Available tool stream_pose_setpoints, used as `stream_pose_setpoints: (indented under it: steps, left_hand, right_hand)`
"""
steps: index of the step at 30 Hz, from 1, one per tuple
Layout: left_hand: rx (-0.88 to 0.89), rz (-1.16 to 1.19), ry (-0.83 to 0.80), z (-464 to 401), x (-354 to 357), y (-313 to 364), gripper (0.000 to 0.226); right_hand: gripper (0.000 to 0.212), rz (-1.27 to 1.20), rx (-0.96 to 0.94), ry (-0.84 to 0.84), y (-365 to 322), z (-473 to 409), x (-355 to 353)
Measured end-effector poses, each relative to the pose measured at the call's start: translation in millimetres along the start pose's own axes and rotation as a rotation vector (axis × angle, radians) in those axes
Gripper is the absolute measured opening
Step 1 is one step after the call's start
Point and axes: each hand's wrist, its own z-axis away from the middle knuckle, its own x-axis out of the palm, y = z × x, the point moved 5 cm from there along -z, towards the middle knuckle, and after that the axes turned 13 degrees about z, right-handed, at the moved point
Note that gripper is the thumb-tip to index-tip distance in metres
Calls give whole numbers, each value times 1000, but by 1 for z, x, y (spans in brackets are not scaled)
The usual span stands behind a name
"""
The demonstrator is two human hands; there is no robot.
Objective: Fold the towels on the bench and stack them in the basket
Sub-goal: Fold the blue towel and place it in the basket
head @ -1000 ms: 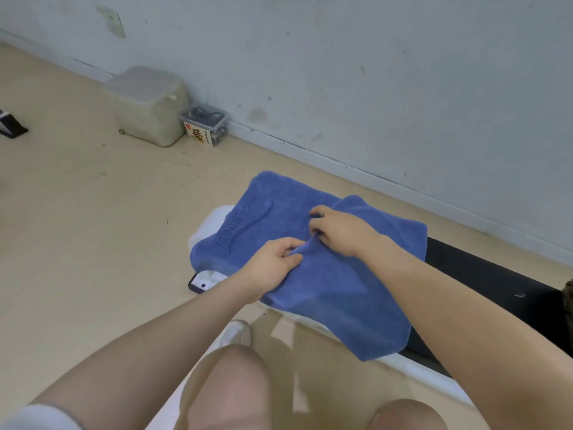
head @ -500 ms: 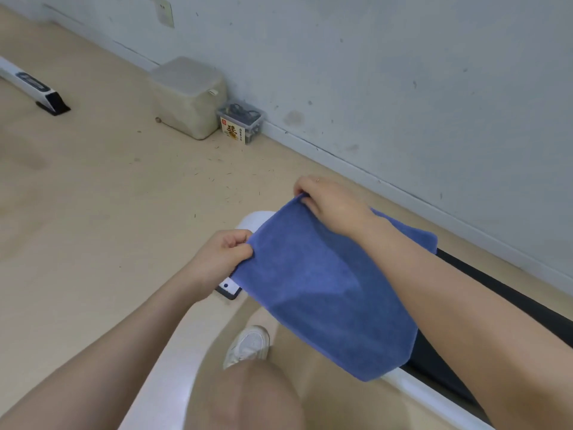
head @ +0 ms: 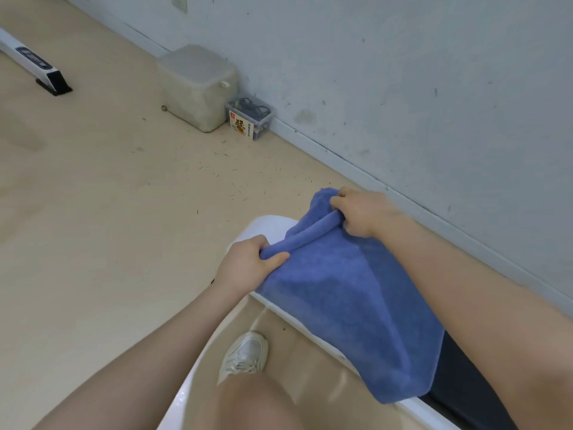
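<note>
A blue towel (head: 350,305) lies folded over the end of the bench (head: 266,226), whose white frame and dark pad show around it. My left hand (head: 248,263) grips the near end of the towel's folded top edge. My right hand (head: 359,214) grips the far end of that same edge, which is bunched into a roll between the two hands. The rest of the towel hangs down over the bench's near side. No basket is in view.
A beige box (head: 195,85) and a small clear container of cables (head: 249,114) stand against the wall. A white bar with a black foot (head: 34,65) lies on the floor at far left. My knee (head: 257,401) and white shoe (head: 245,355) are below the bench.
Both hands lifted a towel edge from the middle of the bench and carried it to the bench's end. The edge is now lowered and bunched into a roll between them.
</note>
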Motion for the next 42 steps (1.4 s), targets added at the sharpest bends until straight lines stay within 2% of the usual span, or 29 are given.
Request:
stream_pose_setpoints:
  steps: [2,5,8,11,14,17,21,22,24,27,32,36,42]
  left_hand:
    - [17,127,-34,-1,0,-1,33]
    - [-120,306,-165,-4,2,-11,40]
    - [-210,317,-171,-5,-2,-24,49]
    - [-257,411,-153,-2,-2,-32,49]
    - [-323,478,-228,4,2,-36,31]
    - [-368,485,-319,14,3,-40,39]
    - [-417,691,-378,34,0,-41,58]
    - [-431,711,-385,41,0,-40,58]
    - [-464,702,-343,53,0,-38,44]
    - [-485,724,-191,68,-1,-25,34]
    - [-423,893,-228,86,11,32,22]
    - [-357,860,-216,93,13,52,20]
    - [-337,1016,-122,97,5,53,29]
  right_hand:
    - [20,27,68,43,5,-4,-9]
    - [20,-1,216,197,6,-8,-23]
    - [37,-297,203,260,-5,-19,-13]
    - [60,-480,121,193,-15,-26,8]
    - [56,-519,217,204,-11,-10,22]
    - [56,-570,310,222,-7,24,37]
    - [58,-664,409,147,-10,83,67]
    - [58,-672,424,132,-12,97,74]
    - [55,-659,436,124,-17,122,84]
    - [41,-678,396,204,-29,147,71]
    - [19,-842,129,436,-68,161,4]
    - [20,-920,81,483,-90,154,-24]
    - [25,-801,94,490,-97,144,-31]
